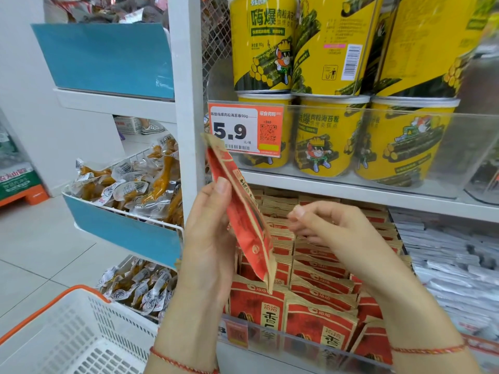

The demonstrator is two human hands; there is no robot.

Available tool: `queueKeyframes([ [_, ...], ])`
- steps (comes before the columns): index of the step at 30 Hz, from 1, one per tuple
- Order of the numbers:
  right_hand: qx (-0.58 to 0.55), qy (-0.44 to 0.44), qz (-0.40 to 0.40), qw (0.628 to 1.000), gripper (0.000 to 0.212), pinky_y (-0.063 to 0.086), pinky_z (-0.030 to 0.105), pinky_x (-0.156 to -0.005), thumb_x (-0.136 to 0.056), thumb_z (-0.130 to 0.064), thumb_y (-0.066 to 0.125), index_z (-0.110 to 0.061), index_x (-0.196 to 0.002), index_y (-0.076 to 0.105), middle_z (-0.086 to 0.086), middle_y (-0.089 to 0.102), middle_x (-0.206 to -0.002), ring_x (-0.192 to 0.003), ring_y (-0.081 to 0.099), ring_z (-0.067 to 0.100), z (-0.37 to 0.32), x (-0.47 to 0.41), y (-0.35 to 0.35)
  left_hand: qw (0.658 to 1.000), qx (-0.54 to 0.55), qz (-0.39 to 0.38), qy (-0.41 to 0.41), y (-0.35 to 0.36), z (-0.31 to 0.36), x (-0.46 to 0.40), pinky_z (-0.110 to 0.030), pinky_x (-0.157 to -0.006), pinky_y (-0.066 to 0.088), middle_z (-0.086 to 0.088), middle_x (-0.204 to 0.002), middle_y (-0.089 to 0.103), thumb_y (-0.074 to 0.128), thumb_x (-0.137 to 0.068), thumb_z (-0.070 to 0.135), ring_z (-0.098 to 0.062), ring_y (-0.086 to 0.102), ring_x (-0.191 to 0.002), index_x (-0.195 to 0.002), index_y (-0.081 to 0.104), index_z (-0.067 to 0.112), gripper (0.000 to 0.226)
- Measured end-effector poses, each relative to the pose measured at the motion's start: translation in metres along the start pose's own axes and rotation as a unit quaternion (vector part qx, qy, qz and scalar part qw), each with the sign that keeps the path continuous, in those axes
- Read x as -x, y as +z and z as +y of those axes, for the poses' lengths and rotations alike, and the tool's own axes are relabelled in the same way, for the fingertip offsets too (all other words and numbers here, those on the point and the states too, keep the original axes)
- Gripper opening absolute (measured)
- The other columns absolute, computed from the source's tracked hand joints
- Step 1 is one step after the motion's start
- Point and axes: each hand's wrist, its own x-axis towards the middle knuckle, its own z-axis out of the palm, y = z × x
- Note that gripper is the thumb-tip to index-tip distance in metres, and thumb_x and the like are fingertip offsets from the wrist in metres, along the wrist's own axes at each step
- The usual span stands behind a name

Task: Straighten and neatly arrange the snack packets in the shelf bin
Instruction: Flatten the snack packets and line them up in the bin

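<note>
One packet lifted clear of the bin

The left hand [208, 238] pinches a red snack packet [243, 211] edge-on above the shelf bin [297, 344]; the right hand [332, 233] hovers empty, loosely curled. Reinserted carelessly, it could topple neighbouring rows.

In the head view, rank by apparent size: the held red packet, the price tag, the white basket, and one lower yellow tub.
1. White basket, though closest to the camera and cut off by the frame.
2. Yellow tub and red packet, held in the left hand: too alike to rank.
3. Price tag, smallest.
</note>
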Motion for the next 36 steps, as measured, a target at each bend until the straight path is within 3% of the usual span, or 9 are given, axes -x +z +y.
queueKeyframes([
  [2,-0.036,-0.039,0.038,0.998,0.031,0.052,0.028,-0.086,-0.075,-0.051,0.059,-0.026,-0.086,0.073,-0.013,0.074,-0.085,-0.086,0.068,0.003,-0.005,0.003,-0.001,0.998,-0.054,-0.005,0.008,0.002,0.003,0.0,-0.027,-0.071,0.051,0.002,-0.084,0.063,0.065,-0.076,0.046,-0.012,0.06,-0.077,-0.092,0.06,0.021,0.03],
  [5,-0.108,-0.1,0.061,0.987,0.026,0.051,0.015,-0.077,-0.073,-0.042,0.064,-0.025,-0.089,0.074,-0.011,0.075,-0.088,-0.086,0.068,0.001,-0.017,0.01,0.001,0.998,-0.066,-0.002,-0.003,0.008,0.001,0.003,-0.023,-0.067,0.053,0.001,-0.088,0.068,0.074,-0.061,0.051,-0.012,0.064,-0.078,-0.096,0.063,0.017,0.049],
  [8,-0.152,-0.147,0.068,0.975,0.023,0.05,0.011,-0.071,-0.07,-0.035,0.066,-0.019,-0.086,0.073,-0.008,0.075,-0.083,-0.08,0.069,0.002,-0.025,0.013,0.006,0.995,-0.091,-0.024,0.011,0.017,-0.005,0.009,-0.015,-0.064,0.05,0.008,-0.083,0.07,0.081,-0.064,0.039,-0.004,0.065,-0.076,-0.099,0.061,0.011,0.048],
  [11,-0.187,-0.167,0.081,0.965,0.018,0.049,0.011,-0.066,-0.07,-0.031,0.066,-0.017,-0.08,0.071,-0.008,0.072,-0.073,-0.07,0.066,0.001,-0.027,0.014,0.009,0.994,-0.103,-0.034,0.019,0.023,-0.008,0.011,-0.013,-0.067,0.05,0.009,-0.086,0.071,0.079,-0.065,0.042,-0.002,0.066,-0.08,-0.102,0.062,0.011,0.051],
  [17,-0.196,-0.164,0.102,0.961,0.015,0.05,0.015,-0.064,-0.073,-0.031,0.064,-0.018,-0.077,0.071,-0.008,0.07,-0.068,-0.066,0.064,0.001,-0.024,0.013,0.008,0.992,-0.117,-0.048,0.014,0.023,-0.007,0.012,-0.022,-0.071,0.053,0.01,-0.088,0.07,0.074,-0.065,0.047,-0.008,0.065,-0.082,-0.101,0.065,0.01,0.052],
  [26,-0.164,-0.168,0.114,0.965,0.015,0.05,0.015,-0.064,-0.09,-0.015,0.06,-0.018,-0.078,0.07,-0.006,0.069,-0.069,-0.065,0.062,0.002,-0.022,0.01,0.008,0.988,-0.142,-0.053,0.017,0.023,-0.009,0.011,-0.023,-0.074,0.053,0.008,-0.093,0.07,0.072,-0.066,0.05,-0.008,0.066,-0.086,-0.093,0.07,0.018,0.042],
  [30,-0.175,-0.163,0.115,0.964,0.017,0.053,0.019,-0.064,-0.091,-0.013,0.059,-0.017,-0.078,0.068,-0.006,0.069,-0.069,-0.065,0.061,0.002,-0.02,0.01,0.008,0.984,-0.16,-0.081,0.016,0.019,-0.008,0.01,-0.02,-0.072,0.053,0.014,-0.092,0.07,0.073,-0.066,0.048,-0.003,0.066,-0.086,-0.097,0.063,0.02,0.043],
  [33,-0.188,-0.157,0.117,0.962,0.016,0.054,0.019,-0.064,-0.091,-0.012,0.058,-0.015,-0.078,0.068,-0.005,0.07,-0.069,-0.064,0.064,0.004,-0.019,0.01,0.008,0.967,-0.213,-0.136,-0.017,0.009,-0.005,0.006,-0.032,-0.083,0.056,0.014,-0.107,0.07,0.076,-0.062,0.047,-0.006,0.067,-0.098,-0.1,0.056,0.027,0.047],
  [36,-0.191,-0.146,0.11,0.964,0.013,0.052,0.017,-0.061,-0.089,-0.011,0.059,-0.011,-0.079,0.067,-0.004,0.07,-0.067,-0.062,0.065,0.004,-0.019,0.009,0.007,0.959,-0.234,-0.155,-0.044,0.0,0.0,0.004,-0.036,-0.08,0.059,0.008,-0.106,0.072,0.079,-0.057,0.047,-0.012,0.07,-0.093,-0.093,0.056,0.031,0.045],
])
